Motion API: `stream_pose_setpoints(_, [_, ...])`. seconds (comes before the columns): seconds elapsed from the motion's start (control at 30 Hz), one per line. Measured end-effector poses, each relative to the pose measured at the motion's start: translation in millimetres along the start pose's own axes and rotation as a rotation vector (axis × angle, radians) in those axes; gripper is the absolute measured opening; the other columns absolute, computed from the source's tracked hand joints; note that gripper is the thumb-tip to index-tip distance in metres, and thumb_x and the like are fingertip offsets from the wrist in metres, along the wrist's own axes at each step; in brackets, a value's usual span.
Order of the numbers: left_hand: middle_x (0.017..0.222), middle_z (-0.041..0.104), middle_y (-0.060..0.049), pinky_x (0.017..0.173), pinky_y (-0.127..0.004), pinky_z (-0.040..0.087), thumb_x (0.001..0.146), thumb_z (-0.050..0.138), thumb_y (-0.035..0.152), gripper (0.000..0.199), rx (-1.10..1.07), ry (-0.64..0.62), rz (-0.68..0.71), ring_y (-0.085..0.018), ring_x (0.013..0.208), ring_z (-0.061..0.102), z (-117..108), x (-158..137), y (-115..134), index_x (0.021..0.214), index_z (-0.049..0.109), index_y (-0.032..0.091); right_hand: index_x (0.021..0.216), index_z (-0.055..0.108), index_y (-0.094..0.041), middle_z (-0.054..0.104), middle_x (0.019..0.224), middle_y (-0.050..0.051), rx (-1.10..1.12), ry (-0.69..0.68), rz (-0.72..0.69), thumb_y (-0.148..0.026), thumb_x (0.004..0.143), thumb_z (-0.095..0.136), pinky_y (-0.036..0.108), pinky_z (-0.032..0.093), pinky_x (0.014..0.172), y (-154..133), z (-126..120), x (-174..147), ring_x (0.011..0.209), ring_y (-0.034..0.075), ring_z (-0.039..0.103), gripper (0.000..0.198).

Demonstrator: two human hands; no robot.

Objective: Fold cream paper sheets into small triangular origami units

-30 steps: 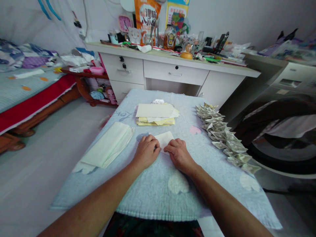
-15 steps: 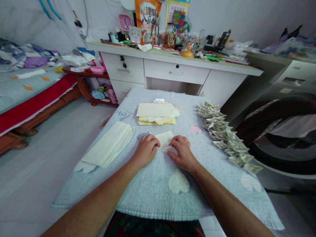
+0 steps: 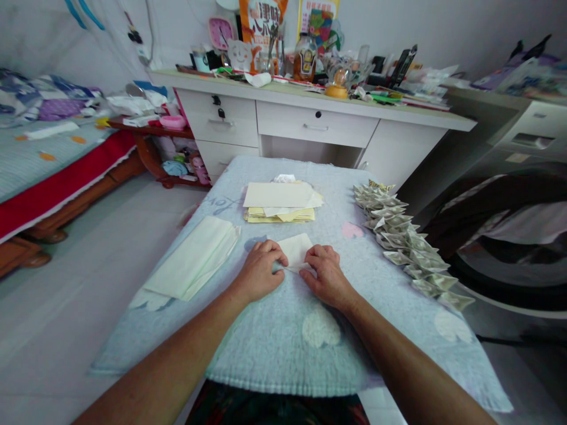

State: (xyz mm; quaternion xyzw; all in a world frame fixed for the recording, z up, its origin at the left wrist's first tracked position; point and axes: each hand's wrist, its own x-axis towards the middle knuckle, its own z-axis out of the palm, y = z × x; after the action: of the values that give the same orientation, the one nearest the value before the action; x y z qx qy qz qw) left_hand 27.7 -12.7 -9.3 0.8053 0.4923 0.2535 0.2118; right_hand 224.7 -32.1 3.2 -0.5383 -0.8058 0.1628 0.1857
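From the head view, here's the left hand (image 3: 262,270) and the right hand (image 3: 326,271), each grip nearly closed, thumb towards fingers, on the near edge of a paper slip (image 3: 296,247) between them on the cloth-covered desk (image 3: 270,342); one towards each end, probably to keep the narrow turned edge even; beyond the grip, a yellowish paper stack (image 3: 280,216), seemingly within easy reach; left of the grip, pale paper sheets (image 3: 195,254); well off right, folded paper pieces (image 3: 401,236) nested in rows, perhaps to save room.
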Motion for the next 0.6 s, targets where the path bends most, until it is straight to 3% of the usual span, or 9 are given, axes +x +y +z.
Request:
stream_pose_setpoints(0.27, [0.094,0.057,-0.003,0.087,-0.038,0.04,0.08,0.06,0.019,0.008,-0.002,0.005,-0.003,-0.021,0.094,0.05,0.8,1.6,-0.3,0.077,0.067,0.02,0.082,0.065,-0.016,0.057,0.099,0.006,-0.013,-0.011,0.049,-0.024,0.081,0.061,0.036,0.031,0.083,-1.0,1.8,1.8,0.097,0.022,0.043,0.009])
stream_pose_setpoints(0.6, [0.092,0.058,-0.003,0.085,-0.037,0.041,0.078,0.059,0.018,0.009,0.052,0.031,-0.016,-0.021,0.091,0.05,5.4,3.5,-1.3,0.073,0.066,0.02,0.076,0.065,-0.017,0.057,0.097,0.006,-0.05,0.033,0.105,-0.03,0.088,0.055,0.037,0.03,0.083,1.6,4.8,0.8,0.096,0.022,0.043,0.02])
